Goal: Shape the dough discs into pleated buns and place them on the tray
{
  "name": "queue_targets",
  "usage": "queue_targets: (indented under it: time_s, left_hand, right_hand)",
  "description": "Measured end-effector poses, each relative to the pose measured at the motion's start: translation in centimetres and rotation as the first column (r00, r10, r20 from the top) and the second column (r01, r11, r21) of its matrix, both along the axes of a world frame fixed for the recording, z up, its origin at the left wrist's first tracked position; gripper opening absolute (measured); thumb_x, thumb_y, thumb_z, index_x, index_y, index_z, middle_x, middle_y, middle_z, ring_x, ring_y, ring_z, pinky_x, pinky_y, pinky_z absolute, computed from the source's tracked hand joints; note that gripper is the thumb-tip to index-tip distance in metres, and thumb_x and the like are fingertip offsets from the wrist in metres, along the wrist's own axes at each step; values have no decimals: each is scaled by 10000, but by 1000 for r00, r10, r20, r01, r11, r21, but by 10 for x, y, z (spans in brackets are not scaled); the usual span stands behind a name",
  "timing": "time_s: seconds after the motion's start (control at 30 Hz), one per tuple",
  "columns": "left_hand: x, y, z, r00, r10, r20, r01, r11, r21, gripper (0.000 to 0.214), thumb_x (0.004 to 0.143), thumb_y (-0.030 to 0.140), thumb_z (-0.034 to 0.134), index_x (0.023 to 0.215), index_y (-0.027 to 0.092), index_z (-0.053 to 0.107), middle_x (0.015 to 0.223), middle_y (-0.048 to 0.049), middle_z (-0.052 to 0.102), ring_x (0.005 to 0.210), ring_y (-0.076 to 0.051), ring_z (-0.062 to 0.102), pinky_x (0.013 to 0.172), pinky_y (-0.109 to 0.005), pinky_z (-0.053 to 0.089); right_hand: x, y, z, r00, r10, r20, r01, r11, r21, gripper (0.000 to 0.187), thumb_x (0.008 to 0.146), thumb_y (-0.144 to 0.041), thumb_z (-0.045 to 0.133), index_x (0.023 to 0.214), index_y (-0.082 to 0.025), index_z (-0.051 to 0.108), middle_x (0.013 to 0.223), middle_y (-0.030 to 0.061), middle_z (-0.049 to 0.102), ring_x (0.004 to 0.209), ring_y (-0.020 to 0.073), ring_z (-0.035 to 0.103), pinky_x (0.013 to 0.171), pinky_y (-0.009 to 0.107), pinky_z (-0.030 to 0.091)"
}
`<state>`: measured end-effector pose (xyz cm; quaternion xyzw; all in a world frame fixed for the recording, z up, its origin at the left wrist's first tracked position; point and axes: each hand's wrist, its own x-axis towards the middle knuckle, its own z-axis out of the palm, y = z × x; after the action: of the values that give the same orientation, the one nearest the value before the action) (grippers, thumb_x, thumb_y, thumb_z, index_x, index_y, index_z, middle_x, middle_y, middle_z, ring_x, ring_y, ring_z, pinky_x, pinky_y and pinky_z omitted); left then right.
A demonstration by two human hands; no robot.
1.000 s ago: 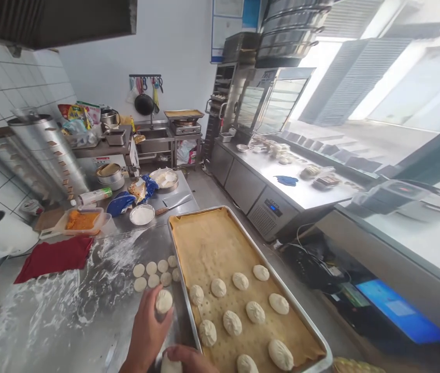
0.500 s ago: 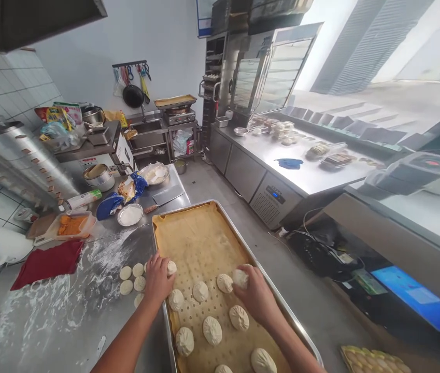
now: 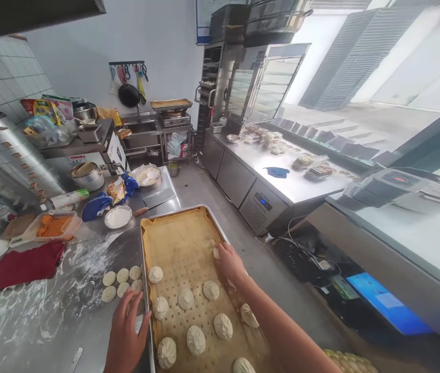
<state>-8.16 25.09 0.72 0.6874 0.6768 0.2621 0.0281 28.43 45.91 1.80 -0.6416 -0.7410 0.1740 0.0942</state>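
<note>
My right hand (image 3: pixel 230 263) is closed around a pleated bun (image 3: pixel 216 253) near the far right edge of a metal baking tray (image 3: pixel 142 259). Most of that bun is hidden by the fingers. Several more pleated buns (image 3: pixel 195 340) stand in loose rows on the tray's brown perforated liner (image 3: pixel 181 233). Left of the tray, my left hand (image 3: pixel 127 324) has its fingers apart and holds nothing visible. Its fingertips are at the nearest of several flat round dough pieces (image 3: pixel 109 278) on the steel table; whether they touch is unclear.
Flour marks the steel table (image 3: pixel 48 331). A dark red cloth (image 3: pixel 23 267), a tub of orange filling (image 3: pixel 54 226), a foil dish of flour (image 3: pixel 117 216) and a dough cutter with a wooden handle (image 3: pixel 153 201) lie beyond. A long counter (image 3: pixel 282 178) runs along the right.
My left hand has released a bun at the tray's left side and pulled back to the dough pieces. My right hand has moved farther up the tray. The view has shifted slightly.
</note>
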Motion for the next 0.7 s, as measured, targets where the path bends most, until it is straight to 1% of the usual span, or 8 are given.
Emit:
queue_targets:
  time_s: [0.17,0.3,0.37,0.43,0.5,0.53,0.6,0.7]
  left_hand:
    - [-33,-50,-25,976,142,168,-130,988,-79,401,966,412,599,1334,253,608,1404,-126,596,1343,-322,572,1098,-549,530]
    - [-59,-52,-51,917,300,262,-253,947,-199,385,942,336,540,1287,183,618,1320,-142,627,1277,-327,608,1125,-551,501]
    - [-65,-38,-67,904,321,282,-259,937,-235,455,895,243,535,1339,155,582,1352,-148,613,1315,-315,590,1149,-503,485]
    - [-64,-20,-85,891,322,321,-242,934,-265,634,835,180,560,1463,146,480,1467,-156,548,1400,-293,530,1189,-440,447]
    - [-57,-2,-100,873,329,362,-228,928,-294,814,787,150,590,1564,161,350,1554,-166,479,1441,-286,490,1200,-411,425]
    - [-53,5,-106,861,336,381,-224,924,-310,868,768,142,603,1586,166,314,1556,-172,479,1435,-291,493,1196,-409,423]
    - [-46,12,-113,835,360,416,-223,913,-342,864,755,147,611,1576,166,343,1494,-175,534,1378,-299,537,1163,-406,446]
    - [-45,3,-116,779,426,461,-256,886,-386,654,806,230,578,1453,168,515,1376,-156,594,1254,-287,615,1067,-390,512]
  right_hand:
    - [0,-1,8,1000,-6,7,5,999,35,289,965,-273,688,1238,-186,653,1330,108,642,1270,298,586,1085,542,502]
    - [-28,-16,34,996,-52,-77,62,989,131,521,926,-193,659,1424,-130,520,1516,203,483,1447,393,410,1201,631,343]
    - [-64,-45,48,986,-59,-156,85,983,166,492,972,-223,552,1446,-110,487,1534,240,437,1472,396,374,1232,602,299]
    - [-114,-89,57,968,4,-251,30,991,132,379,1002,-290,496,1359,-175,554,1401,179,567,1264,311,585,1109,464,473]
    - [-172,-139,56,942,82,-327,-69,996,52,278,984,-258,495,1228,-227,626,1198,103,678,994,233,689,908,350,568]
    - [-200,-162,51,926,129,-356,-134,991,12,249,957,-215,508,1150,-249,662,1120,71,704,966,218,699,873,315,573]
    - [-250,-195,33,903,190,-385,-228,972,-56,334,829,-104,572,1096,-258,702,1102,56,724,1088,243,692,958,317,556]
    - [-299,-206,-4,937,103,-334,-166,972,-167,319,803,-90,624,1092,-194,711,1121,114,722,1126,305,683,1015,407,540]
